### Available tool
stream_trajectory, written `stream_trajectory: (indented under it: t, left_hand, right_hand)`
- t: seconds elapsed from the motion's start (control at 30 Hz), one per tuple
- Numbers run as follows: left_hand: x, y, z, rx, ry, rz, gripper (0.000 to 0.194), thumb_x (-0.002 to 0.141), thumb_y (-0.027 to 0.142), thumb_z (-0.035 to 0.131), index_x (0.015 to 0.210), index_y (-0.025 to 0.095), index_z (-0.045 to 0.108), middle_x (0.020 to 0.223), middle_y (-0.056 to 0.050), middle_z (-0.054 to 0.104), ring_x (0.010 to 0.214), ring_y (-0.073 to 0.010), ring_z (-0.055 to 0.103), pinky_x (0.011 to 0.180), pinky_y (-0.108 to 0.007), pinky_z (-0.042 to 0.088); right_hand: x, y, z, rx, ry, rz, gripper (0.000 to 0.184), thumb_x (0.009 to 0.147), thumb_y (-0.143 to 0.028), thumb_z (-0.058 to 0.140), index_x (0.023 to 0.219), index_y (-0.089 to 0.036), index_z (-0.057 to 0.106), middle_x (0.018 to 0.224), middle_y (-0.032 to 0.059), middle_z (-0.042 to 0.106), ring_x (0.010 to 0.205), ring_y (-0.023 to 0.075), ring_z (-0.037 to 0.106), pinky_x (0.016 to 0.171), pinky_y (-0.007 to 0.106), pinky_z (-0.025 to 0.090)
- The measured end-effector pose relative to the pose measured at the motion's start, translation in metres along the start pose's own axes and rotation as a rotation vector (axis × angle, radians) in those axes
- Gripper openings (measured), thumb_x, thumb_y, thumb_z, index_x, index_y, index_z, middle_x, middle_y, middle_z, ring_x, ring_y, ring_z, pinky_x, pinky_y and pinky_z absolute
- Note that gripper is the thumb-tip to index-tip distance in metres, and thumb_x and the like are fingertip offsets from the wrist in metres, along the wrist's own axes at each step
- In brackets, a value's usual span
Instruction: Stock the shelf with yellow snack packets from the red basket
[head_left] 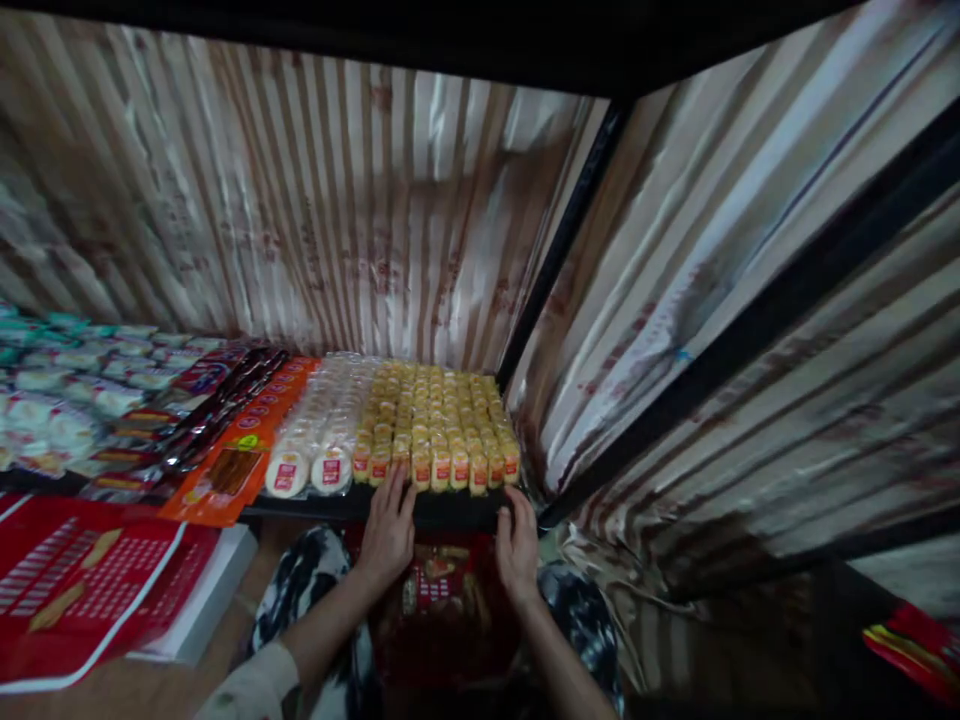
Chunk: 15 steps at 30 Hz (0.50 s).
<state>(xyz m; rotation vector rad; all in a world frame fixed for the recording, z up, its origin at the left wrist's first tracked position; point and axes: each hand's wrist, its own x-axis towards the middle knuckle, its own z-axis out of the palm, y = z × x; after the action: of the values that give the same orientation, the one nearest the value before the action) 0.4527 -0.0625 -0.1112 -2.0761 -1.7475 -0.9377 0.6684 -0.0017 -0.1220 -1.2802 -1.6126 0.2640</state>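
Observation:
Small yellow wrapped snack packs [439, 420] stand in tight rows on a dark shelf [442, 508], red-and-white labels facing me. At the front left of these rows is my left hand [388, 525], its fingers stretched out and apart, fingertips at the lower packs. Near the front right corner, my right hand [517, 545] has its fingers extended and thumb apart, at the shelf edge. Neither hand holds anything that I can see. Left of the yellow packs stand two rows of round white packs [331, 465] in clear wrapping.
An orange packet [232, 465], dark wrapped sticks [225, 400] and white packets [56, 420] continue leftward. A red bag [90, 590] lies lower left; a red box [442, 600] sits between my knees. A black post [559, 240] and striped sheeting [337, 200] bound the shelf.

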Motion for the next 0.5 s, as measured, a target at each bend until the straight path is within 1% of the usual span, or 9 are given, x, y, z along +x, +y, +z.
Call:
stream_trajectory:
  t: [0.1,0.2,0.3,0.4,0.5]
  left_hand:
    - [-0.006,-0.009,0.003,0.025,-0.015,0.067,0.053,0.079,0.005,0.042,0.131,0.012,0.047,0.146,-0.015,0.034,0.141,-0.0275,0.016,0.107,-0.045,0.033]
    - [-0.004,-0.013,0.011,0.041,0.011,0.07,0.05,0.083,0.014,0.044,0.133,0.015,0.046,0.146,-0.013,0.036,0.14,-0.0267,0.019,0.109,-0.045,0.03]
    - [0.0,-0.014,0.02,0.06,0.064,0.026,0.048,0.086,0.024,0.046,0.133,0.018,0.046,0.146,-0.01,0.036,0.139,-0.0272,0.023,0.111,-0.047,0.024]
    - [0.003,-0.015,0.027,0.091,0.103,0.007,0.047,0.086,0.027,0.046,0.132,0.019,0.048,0.146,-0.009,0.038,0.138,-0.0271,0.026,0.112,-0.048,0.02]
    - [0.004,-0.018,0.031,0.111,0.119,0.013,0.044,0.086,0.027,0.045,0.129,0.02,0.051,0.143,-0.008,0.041,0.136,-0.0262,0.03,0.112,-0.046,0.019]
  right_hand:
    - [0.007,-0.031,0.007,-0.017,-0.042,-0.098,0.037,0.093,-0.034,0.032,0.12,-0.016,0.052,0.121,0.0136,0.055,0.117,0.0226,0.049,0.102,0.049,0.039]
    - [0.026,-0.064,0.026,-0.034,-0.143,-0.189,0.041,0.095,-0.033,0.03,0.127,-0.016,0.048,0.13,0.0138,0.051,0.126,0.0214,0.043,0.105,0.047,0.037]
    - [0.052,-0.088,0.051,-0.095,-0.283,-0.237,0.047,0.095,-0.034,0.027,0.134,-0.012,0.042,0.14,0.0143,0.042,0.134,0.0205,0.033,0.109,0.045,0.032]
    - [0.081,-0.106,0.077,-0.197,-0.438,-0.265,0.054,0.095,-0.036,0.024,0.137,-0.006,0.039,0.147,0.016,0.032,0.14,0.0222,0.02,0.113,0.045,0.024]
    - [0.107,-0.12,0.101,-0.329,-0.589,-0.267,0.056,0.095,-0.039,0.026,0.141,-0.009,0.035,0.151,0.0126,0.024,0.142,0.0233,0.007,0.114,0.044,0.017]
